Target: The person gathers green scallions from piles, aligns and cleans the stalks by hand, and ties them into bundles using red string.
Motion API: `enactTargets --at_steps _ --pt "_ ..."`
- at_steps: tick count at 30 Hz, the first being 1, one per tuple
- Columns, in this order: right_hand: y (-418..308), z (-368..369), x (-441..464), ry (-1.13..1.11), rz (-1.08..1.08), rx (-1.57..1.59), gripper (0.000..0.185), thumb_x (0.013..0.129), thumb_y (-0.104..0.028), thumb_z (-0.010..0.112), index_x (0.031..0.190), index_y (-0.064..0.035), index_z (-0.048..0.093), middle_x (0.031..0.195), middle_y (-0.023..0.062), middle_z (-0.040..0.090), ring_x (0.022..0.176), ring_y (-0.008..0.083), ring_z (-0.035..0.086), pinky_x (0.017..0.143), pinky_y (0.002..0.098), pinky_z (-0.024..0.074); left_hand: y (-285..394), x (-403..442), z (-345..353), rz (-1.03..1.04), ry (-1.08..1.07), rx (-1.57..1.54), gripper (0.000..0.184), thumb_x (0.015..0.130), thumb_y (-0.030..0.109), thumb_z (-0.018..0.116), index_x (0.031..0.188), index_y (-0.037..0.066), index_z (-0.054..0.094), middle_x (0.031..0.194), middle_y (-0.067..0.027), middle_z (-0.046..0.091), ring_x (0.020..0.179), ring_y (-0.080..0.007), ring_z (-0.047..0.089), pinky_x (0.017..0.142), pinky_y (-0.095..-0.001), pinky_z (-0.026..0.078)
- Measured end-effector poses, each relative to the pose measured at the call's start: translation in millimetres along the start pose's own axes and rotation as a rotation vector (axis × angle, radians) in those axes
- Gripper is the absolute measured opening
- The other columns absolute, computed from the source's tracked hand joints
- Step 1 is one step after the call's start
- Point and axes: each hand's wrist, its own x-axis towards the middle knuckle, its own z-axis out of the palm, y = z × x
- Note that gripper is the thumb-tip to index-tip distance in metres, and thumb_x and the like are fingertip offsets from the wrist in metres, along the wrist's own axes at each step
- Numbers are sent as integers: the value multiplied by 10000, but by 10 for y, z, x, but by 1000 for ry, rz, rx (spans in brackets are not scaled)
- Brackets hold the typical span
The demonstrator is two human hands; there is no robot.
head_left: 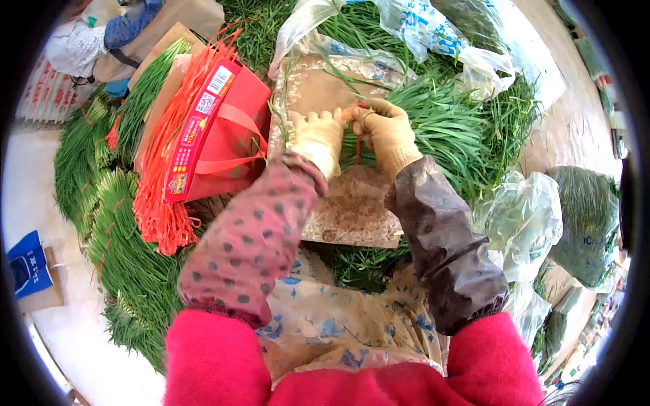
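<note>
A bunch of long flat green leaves, which look like garlic chives [450,128], lies across a worn, dirt-stained board [365,210], leafy ends to the right. My left hand [318,139], in a cream glove, is closed over the stem end of the bunch, which it mostly hides. Close beside it my right hand [387,135], gloved alike, pinches a thin red tie [357,150] at the bunch, its loose end hanging down. The fingertips of both hands nearly meet there. Whether the tie is knotted cannot be made out.
Left of the board stands a red bag [227,145] beside a hank of orange-red ties [166,183]. Tied green bunches [132,250] are piled farther left. Loose greens and clear plastic bags [525,220] lie behind and to the right. Printed plastic sheeting [338,325] covers my lap.
</note>
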Motion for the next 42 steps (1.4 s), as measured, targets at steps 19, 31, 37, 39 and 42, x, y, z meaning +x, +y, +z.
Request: enactTargets --at_steps 19,31,37,39,42 --pt "961 -424 -931 -72 -291 -941 269 830 -156 600 1090 -109 654 1001 165 667 946 334 638 824 380 514 275 168 634 -39 469 14 719 718 208 722 1336 52 390 1142 -98 526 1065 -261 510 954 -544 360" --pt "53 36 -781 -396 -855 -1473 818 639 -64 676 1404 -106 391 1402 183 415 1318 362 365 1105 515 249 324 -1446 921 -218 586 -442 1177 635 509 760 1491 28 112 1527 -181 179 1411 -405 153 1047 -652 180" --pt "-183 -630 88 -517 -753 -1530 1195 417 -120 883 1451 -100 285 1396 186 415 1286 374 403 1078 449 365 774 -1829 1199 -39 111 -650 1223 591 477 816 1492 56 105 1529 -201 168 1402 -420 158 1060 -621 190" --pt "-141 -1099 340 -424 -618 -1689 1325 336 -21 887 1474 -169 224 1397 166 421 1279 370 412 1062 452 398 831 -1703 1190 -10 -58 -726 1225 627 470 803 1499 65 45 1548 -199 101 1421 -414 90 1082 -618 149" --pt "-100 -1396 566 -303 -350 -1831 1272 408 -36 889 1477 -171 212 1344 154 479 1171 355 518 934 420 495 836 -1583 1133 79 -185 -798 1226 683 485 775 1500 75 -42 1560 -193 33 1434 -403 17 1108 -609 87"
